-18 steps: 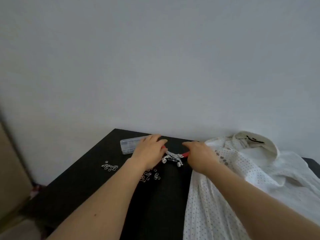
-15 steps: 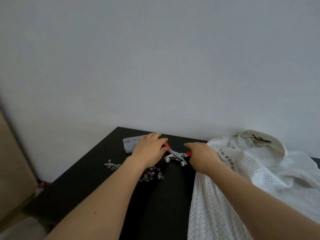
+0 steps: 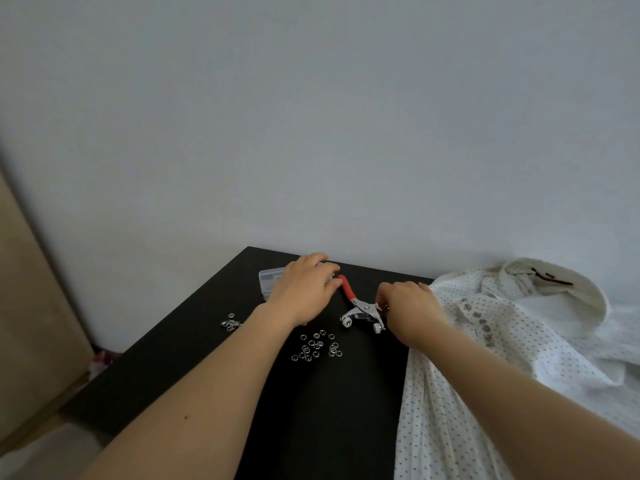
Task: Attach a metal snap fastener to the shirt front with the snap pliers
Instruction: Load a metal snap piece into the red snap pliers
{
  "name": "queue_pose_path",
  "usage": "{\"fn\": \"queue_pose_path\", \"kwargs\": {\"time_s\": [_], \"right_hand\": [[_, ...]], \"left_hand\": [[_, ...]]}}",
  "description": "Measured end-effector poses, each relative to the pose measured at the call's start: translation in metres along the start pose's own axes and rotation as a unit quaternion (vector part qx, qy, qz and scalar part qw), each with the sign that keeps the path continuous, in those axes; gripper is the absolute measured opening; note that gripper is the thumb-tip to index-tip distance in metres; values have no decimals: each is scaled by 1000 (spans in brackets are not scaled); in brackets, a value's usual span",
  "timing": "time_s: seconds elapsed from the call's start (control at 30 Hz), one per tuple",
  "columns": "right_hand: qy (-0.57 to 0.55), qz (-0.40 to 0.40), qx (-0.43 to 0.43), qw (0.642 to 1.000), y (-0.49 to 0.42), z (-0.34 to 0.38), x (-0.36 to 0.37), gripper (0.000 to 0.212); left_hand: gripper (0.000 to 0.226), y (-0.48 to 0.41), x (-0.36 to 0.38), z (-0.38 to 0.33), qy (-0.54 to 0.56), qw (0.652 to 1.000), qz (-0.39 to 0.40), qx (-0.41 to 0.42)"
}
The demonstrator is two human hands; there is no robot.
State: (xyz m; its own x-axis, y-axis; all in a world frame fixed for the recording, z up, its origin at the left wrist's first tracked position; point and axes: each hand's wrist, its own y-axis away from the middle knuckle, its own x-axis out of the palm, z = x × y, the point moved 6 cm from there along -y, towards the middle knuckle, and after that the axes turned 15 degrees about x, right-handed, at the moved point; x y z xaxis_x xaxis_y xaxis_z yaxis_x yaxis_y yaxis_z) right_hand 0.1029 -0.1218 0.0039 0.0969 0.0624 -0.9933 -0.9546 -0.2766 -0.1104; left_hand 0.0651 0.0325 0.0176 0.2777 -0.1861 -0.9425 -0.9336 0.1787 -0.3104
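Observation:
The snap pliers [image 3: 360, 311] lie on the black table [image 3: 207, 358], metal jaws toward me and one red handle pointing away to the left. My left hand [image 3: 304, 289] lies palm down with its fingertips closed on that handle's far end. My right hand [image 3: 410, 310] is closed over the other handle, of which only a sliver of red shows. The white dotted shirt [image 3: 519, 358] is spread at the right, its placket with a row of metal snaps just beyond my right hand. Several loose snap rings [image 3: 317, 344] lie in front of the pliers.
A clear plastic box [image 3: 272, 278] sits at the table's back edge, half hidden by my left hand. A second small heap of snap parts [image 3: 230, 322] lies to the left. A grey wall stands close behind the table, and a beige panel [image 3: 27, 323] is at the far left.
My left hand has slid back along the red handle, so more of the handle shows. The pliers' handles look spread wider. My view has shifted slightly to the left.

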Motion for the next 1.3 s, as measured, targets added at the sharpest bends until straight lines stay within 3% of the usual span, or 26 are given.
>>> {"fn": "queue_pose_path", "kwargs": {"time_s": [0.5, 0.83, 1.3], "right_hand": [[-21, -126, -23, 992, 24, 5, -63, 30], [-37, -176, -23, 983, 58, -10, -91, 29], [-72, -171, 7, 983, 81, -26, -102, 31]], "left_hand": [[36, 13, -40, 3, 132, 981, -120, -76], [35, 27, -44, -15, 194, 972, -96, -96], [33, 39, -31, -33, 294, 949, -36, -106]]}}
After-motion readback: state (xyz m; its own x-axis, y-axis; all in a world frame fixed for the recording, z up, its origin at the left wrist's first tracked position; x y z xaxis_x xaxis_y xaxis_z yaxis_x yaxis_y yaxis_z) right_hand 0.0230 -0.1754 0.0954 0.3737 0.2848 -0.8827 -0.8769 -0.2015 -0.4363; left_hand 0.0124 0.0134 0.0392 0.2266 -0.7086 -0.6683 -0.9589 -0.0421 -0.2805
